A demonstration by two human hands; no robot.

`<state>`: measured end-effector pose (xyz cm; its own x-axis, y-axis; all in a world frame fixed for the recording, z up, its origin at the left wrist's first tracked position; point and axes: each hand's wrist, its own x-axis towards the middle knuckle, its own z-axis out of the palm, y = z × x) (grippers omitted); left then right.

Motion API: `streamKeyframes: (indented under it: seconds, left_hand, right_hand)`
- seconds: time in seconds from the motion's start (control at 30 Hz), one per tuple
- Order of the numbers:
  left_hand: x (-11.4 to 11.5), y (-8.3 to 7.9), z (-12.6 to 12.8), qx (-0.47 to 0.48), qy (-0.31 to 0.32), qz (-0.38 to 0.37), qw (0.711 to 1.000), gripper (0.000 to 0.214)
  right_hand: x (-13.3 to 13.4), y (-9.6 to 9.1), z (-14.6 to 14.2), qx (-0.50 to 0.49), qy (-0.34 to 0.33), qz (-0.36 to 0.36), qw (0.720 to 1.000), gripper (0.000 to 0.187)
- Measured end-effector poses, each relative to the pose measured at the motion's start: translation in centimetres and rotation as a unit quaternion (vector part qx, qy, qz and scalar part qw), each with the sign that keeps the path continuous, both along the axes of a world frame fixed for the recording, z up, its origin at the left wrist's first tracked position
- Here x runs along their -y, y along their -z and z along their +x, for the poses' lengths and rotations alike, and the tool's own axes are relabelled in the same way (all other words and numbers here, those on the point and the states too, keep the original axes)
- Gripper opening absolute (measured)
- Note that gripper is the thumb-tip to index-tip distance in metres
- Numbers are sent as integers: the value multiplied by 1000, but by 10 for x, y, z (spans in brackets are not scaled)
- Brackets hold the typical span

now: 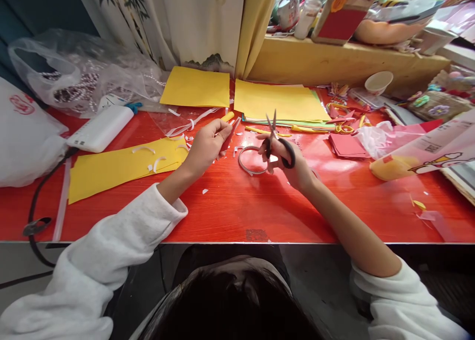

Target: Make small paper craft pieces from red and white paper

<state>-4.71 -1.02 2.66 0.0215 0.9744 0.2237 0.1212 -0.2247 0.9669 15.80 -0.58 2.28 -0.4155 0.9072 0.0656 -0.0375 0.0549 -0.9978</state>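
My right hand (287, 164) grips black-handled scissors (279, 141), blades pointing up and slightly apart, above the red table (237, 206). A curled strip of paper (249, 161) lies in a loop just left of that hand, touching the fingers. My left hand (208, 144) is closed in a pinch on a small red piece of paper (229, 134), with a yellow stick-like object (227, 116) just beyond it. Both sleeves are white.
Yellow sheets (122, 167) lie at left and at the back (282, 102). A white box (100, 128), plastic bags (74, 68) and a black cable (40, 201) sit at left. Pink paper (347, 144), a paper cup (378, 81) and craft clutter fill the right. White scraps are scattered about.
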Motion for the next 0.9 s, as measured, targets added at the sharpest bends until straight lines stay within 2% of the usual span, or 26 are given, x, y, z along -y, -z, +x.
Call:
streamKeyframes:
  seconds: [0.13,0.3,0.57,0.9]
  left_hand:
    - [-1,0,1,25,-8,28,999,23]
    - [3,-2,7,30,-6,38,999,15]
    - [7,0,12,75,16,23,997,10]
    - [7,-1,11,78,3,22,997,9]
  right_hand:
    - [4,-11,4,40,10,42,998,38]
    - [15,-16,-7,94,-28,7,995,33]
    - [20,-15,-13,63,-36,1,997,22]
    - [20,-6,-10,51,-58,4,997,21]
